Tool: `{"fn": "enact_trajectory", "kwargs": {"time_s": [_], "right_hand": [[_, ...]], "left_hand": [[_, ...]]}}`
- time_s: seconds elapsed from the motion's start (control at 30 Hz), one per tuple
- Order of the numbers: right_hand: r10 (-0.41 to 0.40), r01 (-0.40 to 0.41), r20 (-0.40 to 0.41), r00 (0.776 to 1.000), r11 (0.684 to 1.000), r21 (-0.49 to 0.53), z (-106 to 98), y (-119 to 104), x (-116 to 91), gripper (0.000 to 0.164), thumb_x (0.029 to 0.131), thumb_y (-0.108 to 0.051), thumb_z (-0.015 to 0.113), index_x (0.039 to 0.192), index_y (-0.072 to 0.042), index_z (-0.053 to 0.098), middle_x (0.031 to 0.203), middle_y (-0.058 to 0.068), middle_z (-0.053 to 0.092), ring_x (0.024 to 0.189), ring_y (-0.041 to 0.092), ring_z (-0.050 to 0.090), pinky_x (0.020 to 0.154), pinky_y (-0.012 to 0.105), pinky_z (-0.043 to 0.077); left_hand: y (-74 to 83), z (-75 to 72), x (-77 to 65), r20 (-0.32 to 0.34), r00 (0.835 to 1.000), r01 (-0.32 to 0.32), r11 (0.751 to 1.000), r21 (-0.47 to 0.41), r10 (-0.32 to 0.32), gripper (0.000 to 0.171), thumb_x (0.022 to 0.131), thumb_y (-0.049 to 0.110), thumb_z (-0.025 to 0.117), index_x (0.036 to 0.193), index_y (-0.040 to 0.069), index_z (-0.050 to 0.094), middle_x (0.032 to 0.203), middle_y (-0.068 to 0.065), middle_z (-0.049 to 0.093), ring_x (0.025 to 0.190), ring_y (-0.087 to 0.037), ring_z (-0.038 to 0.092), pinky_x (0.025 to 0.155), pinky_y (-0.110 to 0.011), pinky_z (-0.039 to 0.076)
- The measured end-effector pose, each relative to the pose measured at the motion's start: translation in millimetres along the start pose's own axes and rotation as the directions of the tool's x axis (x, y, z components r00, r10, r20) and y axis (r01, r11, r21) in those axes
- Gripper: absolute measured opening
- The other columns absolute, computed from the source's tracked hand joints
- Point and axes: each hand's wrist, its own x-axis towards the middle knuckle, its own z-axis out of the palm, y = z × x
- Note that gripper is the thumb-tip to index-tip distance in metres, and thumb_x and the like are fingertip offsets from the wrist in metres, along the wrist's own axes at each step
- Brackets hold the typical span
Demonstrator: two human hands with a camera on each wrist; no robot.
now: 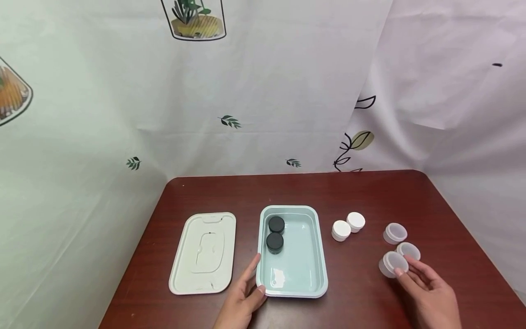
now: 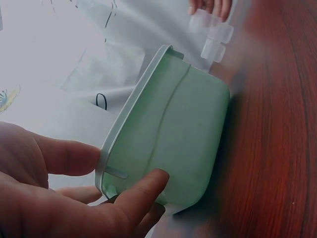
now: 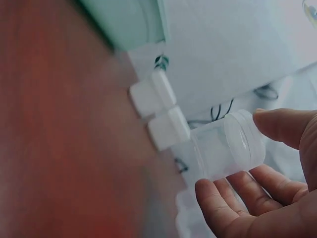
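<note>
A pale green rectangular box (image 1: 302,265) stands open on the table, with two black-lidded jars (image 1: 276,225) inside along its left wall. My left hand (image 1: 241,297) holds the box at its near left corner, the thumb on the rim and a finger against the wall (image 2: 183,124). Over on the right, my right hand (image 1: 435,292) pinches a small translucent jar (image 1: 392,263) between thumb and fingers. In the right wrist view the held jar (image 3: 223,146) is tilted. Two more translucent jars (image 1: 395,233) stand just behind it.
Two white-lidded jars (image 1: 341,230) stand between the box and the translucent jars. A pale flat lid (image 1: 205,253) lies left of the box. Behind the dark red table (image 1: 300,189) hangs a white cloth (image 1: 263,82) with printed leaves.
</note>
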Motion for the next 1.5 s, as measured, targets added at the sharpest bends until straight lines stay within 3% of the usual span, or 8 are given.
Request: {"fn": "enact_trajectory", "kwargs": {"time_s": [0.23,0.4,0.67,0.93,1.13,1.3,1.4,1.5], "right_hand": [[-0.162,0.164,0.143,0.976,0.987,0.002,28,-30,-1,0.047,0.095,-0.006,0.079,0.14,-0.01,0.066,0.115,-0.02,0.073,0.097,-0.005,0.069,0.078,0.011,0.057],[-0.265,0.278,0.233,0.936,0.96,-0.024,54,-52,-2,0.045,0.095,-0.004,0.077,0.138,-0.003,0.065,0.118,-0.017,0.073,0.099,-0.002,0.07,0.08,0.013,0.057],[-0.331,0.342,0.391,0.859,0.939,0.044,102,-65,-8,0.044,0.093,0.003,0.076,0.135,0.006,0.062,0.115,-0.011,0.076,0.103,0.004,0.072,0.085,0.02,0.061],[-0.298,0.399,0.555,0.776,0.915,-0.066,155,-63,-20,0.041,0.092,-0.009,0.081,0.131,-0.001,0.068,0.121,0.013,0.074,0.109,0.012,0.072,0.084,0.025,0.061],[-0.286,0.488,0.621,0.73,0.854,-0.181,181,-58,-26,0.043,0.091,-0.016,0.084,0.13,-0.006,0.07,0.124,0.007,0.075,0.115,0.023,0.071,0.096,0.038,0.06],[-0.269,0.548,0.676,0.686,0.802,-0.237,194,-55,-27,0.042,0.092,-0.018,0.083,0.13,-0.007,0.07,0.121,0.004,0.075,0.114,0.024,0.072,0.097,0.045,0.06],[-0.253,0.564,0.708,0.66,0.789,-0.244,199,-55,-28,0.043,0.093,-0.021,0.082,0.131,-0.005,0.068,0.123,0.005,0.075,0.115,0.027,0.072,0.1,0.049,0.059],[-0.233,0.553,0.727,0.645,0.8,-0.234,203,-53,-29,0.045,0.094,-0.019,0.08,0.133,-0.002,0.067,0.125,0.008,0.074,0.117,0.031,0.072,0.1,0.053,0.058]], "left_hand": [[0.4,0.2,-0.1,-0.003,1.0,-0.01,1.0,-0.004,0.01,0.074,0.106,0.001,0.052,0.171,0.01,0.016,0.172,-0.03,0.021,0.151,-0.038,0.037,0.108,-0.031,0.052],[1.5,-0.2,1.1,-0.011,1.0,-0.009,1.0,-0.017,0.008,0.074,0.105,0.0,0.054,0.17,0.008,0.018,0.168,-0.034,0.025,0.151,-0.039,0.04,0.107,-0.033,0.054],[4.0,-0.5,-0.2,-0.032,0.999,0.0,1.0,-0.005,0.0,0.074,0.103,-0.001,0.058,0.168,0.008,0.023,0.163,-0.038,0.032,0.146,-0.039,0.046,0.101,-0.032,0.058],[3.0,-0.5,-0.3,-0.045,0.999,-0.001,1.0,0.002,0.001,0.071,0.103,0.001,0.061,0.165,0.006,0.028,0.157,-0.037,0.04,0.138,-0.036,0.055,0.098,-0.029,0.058],[2.0,0.7,0.8,-0.047,0.999,-0.019,1.0,0.007,0.02,0.067,0.102,0.0,0.061,0.162,0.004,0.03,0.161,-0.034,0.034,0.138,-0.034,0.054,0.096,-0.029,0.059],[2.1,1.0,1.3,-0.041,0.999,-0.035,0.999,0.004,0.035,0.067,0.102,0.0,0.06,0.162,0.003,0.03,0.162,-0.033,0.032,0.138,-0.032,0.054,0.097,-0.028,0.058],[1.8,0.9,1.3,-0.036,0.999,-0.037,0.999,-0.002,0.037,0.067,0.103,0.0,0.06,0.162,0.003,0.03,0.161,-0.034,0.033,0.138,-0.032,0.054,0.098,-0.028,0.058],[1.5,0.8,1.3,-0.03,0.999,-0.034,0.999,-0.006,0.034,0.067,0.103,0.0,0.06,0.162,0.003,0.029,0.162,-0.033,0.032,0.139,-0.033,0.053,0.099,-0.028,0.058]]}}
